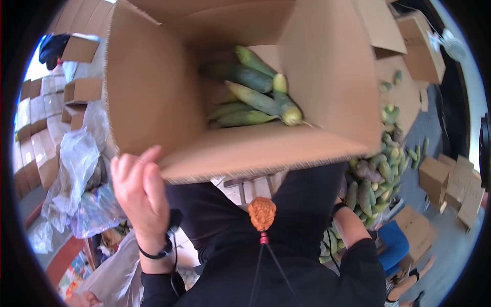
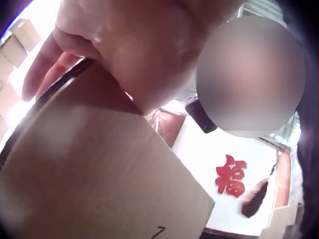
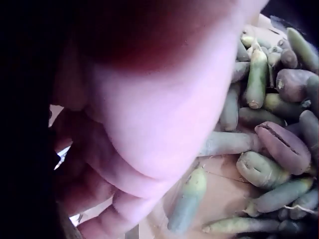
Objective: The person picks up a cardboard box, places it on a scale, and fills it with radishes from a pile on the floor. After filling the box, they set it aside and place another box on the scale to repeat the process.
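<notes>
Carton (image 1: 146,77) of green radishes (image 1: 249,78), open side up above the lap (image 1: 199,207).

Stiff-walled but probably bottom-heavy, it should carry best by opposite lower edges; the firm radishes may roll and bruise. Hands apart: the left hand (image 1: 139,189) grips a near rim corner; the right hand (image 3: 154,119) has bent fingers, their hold impossible to tell. Alongside, a radish pile (image 1: 364,196) and cardboard sheeting (image 1: 406,105) adjoin grey floor (image 1: 428,123); boxes (image 1: 43,148) stack at left.
</notes>
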Available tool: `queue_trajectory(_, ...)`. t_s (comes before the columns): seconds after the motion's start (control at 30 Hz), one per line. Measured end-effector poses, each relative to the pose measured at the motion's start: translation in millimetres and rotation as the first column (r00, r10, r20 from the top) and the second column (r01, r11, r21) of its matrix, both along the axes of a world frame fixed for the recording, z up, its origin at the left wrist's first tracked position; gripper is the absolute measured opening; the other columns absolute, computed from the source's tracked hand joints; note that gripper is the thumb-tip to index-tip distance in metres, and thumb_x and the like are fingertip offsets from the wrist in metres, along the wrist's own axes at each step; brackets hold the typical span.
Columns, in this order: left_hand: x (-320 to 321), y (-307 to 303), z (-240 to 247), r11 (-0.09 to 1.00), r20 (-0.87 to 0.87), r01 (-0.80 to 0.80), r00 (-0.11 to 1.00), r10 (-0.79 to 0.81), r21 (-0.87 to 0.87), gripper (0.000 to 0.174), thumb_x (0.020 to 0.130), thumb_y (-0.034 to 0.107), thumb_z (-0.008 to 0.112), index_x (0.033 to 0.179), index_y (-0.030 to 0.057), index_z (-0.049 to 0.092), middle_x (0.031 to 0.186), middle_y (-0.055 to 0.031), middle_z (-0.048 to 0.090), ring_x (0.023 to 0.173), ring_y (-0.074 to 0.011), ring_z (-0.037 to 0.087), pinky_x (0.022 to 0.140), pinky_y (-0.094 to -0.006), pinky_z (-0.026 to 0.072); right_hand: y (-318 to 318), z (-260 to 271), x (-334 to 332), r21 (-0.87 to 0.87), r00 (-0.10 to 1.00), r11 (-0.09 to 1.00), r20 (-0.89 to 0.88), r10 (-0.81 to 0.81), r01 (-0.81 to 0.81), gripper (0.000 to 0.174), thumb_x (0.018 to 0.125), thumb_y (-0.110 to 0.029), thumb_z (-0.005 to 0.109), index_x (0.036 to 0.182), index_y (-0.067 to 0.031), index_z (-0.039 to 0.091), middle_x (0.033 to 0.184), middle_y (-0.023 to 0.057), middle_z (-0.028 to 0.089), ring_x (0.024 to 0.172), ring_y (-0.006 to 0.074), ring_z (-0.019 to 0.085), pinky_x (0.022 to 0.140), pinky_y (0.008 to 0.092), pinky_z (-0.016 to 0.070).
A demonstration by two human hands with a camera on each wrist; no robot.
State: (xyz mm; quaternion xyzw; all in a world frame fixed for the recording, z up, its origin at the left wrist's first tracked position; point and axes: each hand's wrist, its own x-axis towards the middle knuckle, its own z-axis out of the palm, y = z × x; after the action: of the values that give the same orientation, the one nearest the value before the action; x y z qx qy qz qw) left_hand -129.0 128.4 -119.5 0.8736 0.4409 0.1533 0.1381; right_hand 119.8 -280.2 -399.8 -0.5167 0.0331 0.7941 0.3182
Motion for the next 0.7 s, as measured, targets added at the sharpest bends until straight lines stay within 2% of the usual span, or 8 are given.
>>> queue_trajectory(0.2, 1, -3, -15, 0.999, 0.115, -0.029, 0.993, 0.024, 0.042, 0.036, 0.098, 0.023, 0.044, 0.092, -0.0034, 0.067, 0.077, -0.0104, 0.058, 0.082, -0.0245, 0.053, 0.078, -0.0337, 0.0410, 26, -14, -28, 0.025, 0.944, 0.962, 0.189, -0.270, 0.271, 0.029, 0.093, -0.027, 0.048, 0.112, -0.0092, 0.060, 0.092, -0.0005, 0.063, 0.079, 0.0114, 0.059, 0.067, 0.0275, 0.0486)
queue_trajectory(0.27, -1, -2, -18, 0.997, 0.110, -0.027, 0.994, 0.018, 0.074, 0.044, 0.100, 0.031, 0.041, 0.094, -0.0038, 0.067, 0.085, -0.0128, 0.062, 0.087, -0.0262, 0.057, 0.082, -0.0333, 0.0420, 0, -10, -33, 0.042, 0.919, 0.939, 0.194, -0.342, 0.341, 0.029, 0.093, -0.028, 0.048, 0.112, -0.0092, 0.060, 0.092, -0.0004, 0.063, 0.079, 0.0115, 0.059, 0.067, 0.0275, 0.0486)
queue_trajectory(0.33, 0, -3, -23, 0.997, 0.139, -0.059, 0.989, 0.051, 0.048, 0.049, 0.100, 0.036, 0.038, 0.096, -0.0040, 0.067, 0.090, -0.0139, 0.063, 0.090, -0.0267, 0.058, 0.084, -0.0327, 0.0421, -21, -3, -25, -0.086, 0.868, 0.968, 0.466, -0.171, 0.236, 0.031, 0.092, -0.036, 0.050, 0.105, -0.0110, 0.062, 0.092, -0.0011, 0.063, 0.078, 0.0121, 0.060, 0.065, 0.0299, 0.0488)
queue_trajectory(0.37, -1, 1, -25, 0.998, 0.150, -0.030, 0.988, 0.022, 0.051, 0.049, 0.100, 0.036, 0.038, 0.096, -0.0040, 0.067, 0.090, -0.0139, 0.063, 0.090, -0.0267, 0.058, 0.084, -0.0327, 0.0421, -30, 4, -25, -0.104, 0.847, 0.974, 0.519, -0.118, 0.200, 0.029, 0.091, -0.035, 0.051, 0.101, -0.0104, 0.063, 0.088, -0.0005, 0.063, 0.075, 0.0123, 0.059, 0.063, 0.0301, 0.0486)
queue_trajectory(0.43, -4, 6, -29, 0.995, 0.106, -0.050, 0.994, 0.041, 0.087, 0.053, 0.100, 0.039, 0.035, 0.097, -0.0037, 0.066, 0.092, -0.0135, 0.063, 0.091, -0.0271, 0.058, 0.083, -0.0331, 0.0421, -55, 3, -29, -0.124, 0.815, 0.975, 0.574, -0.083, 0.187, 0.027, 0.090, -0.033, 0.052, 0.096, -0.0098, 0.064, 0.083, 0.0001, 0.063, 0.071, 0.0125, 0.059, 0.062, 0.0303, 0.0484)
queue_trajectory(0.53, -5, 8, -27, 0.998, 0.091, -0.054, 0.995, 0.050, 0.041, 0.056, 0.100, 0.042, 0.033, 0.099, -0.0035, 0.066, 0.093, -0.0129, 0.062, 0.091, -0.0276, 0.058, 0.083, -0.0333, 0.0417, -95, -12, -44, -0.128, 0.797, 0.989, 0.603, 0.021, 0.071, 0.022, 0.089, -0.025, 0.055, 0.101, -0.0101, 0.066, 0.086, -0.0007, 0.064, 0.069, 0.0097, 0.058, 0.057, 0.0240, 0.0446)
queue_trajectory(0.6, -7, 11, -29, 0.997, 0.068, -0.054, 0.996, 0.050, 0.057, 0.057, 0.100, 0.043, 0.032, 0.100, -0.0033, 0.066, 0.093, -0.0131, 0.061, 0.091, -0.0278, 0.057, 0.084, -0.0334, 0.0412, -113, -8, -54, -0.103, 0.676, 0.993, 0.736, 0.036, 0.059, 0.026, 0.083, -0.024, 0.051, 0.082, -0.0024, 0.066, 0.065, 0.0135, 0.060, 0.060, 0.0216, 0.061, 0.061, 0.0342, 0.0488)
queue_trajectory(0.7, -10, 15, -32, 0.995, 0.066, -0.055, 0.997, 0.049, 0.088, 0.058, 0.100, 0.044, 0.033, 0.100, -0.0036, 0.066, 0.093, -0.0133, 0.061, 0.092, -0.0272, 0.057, 0.084, -0.0330, 0.0406, -136, -11, -62, -0.228, 0.636, 0.970, 0.762, 0.122, 0.087, 0.028, 0.082, -0.024, 0.048, 0.078, -0.0019, 0.065, 0.066, 0.0164, 0.062, 0.062, 0.0258, 0.063, 0.062, 0.0381, 0.0493)
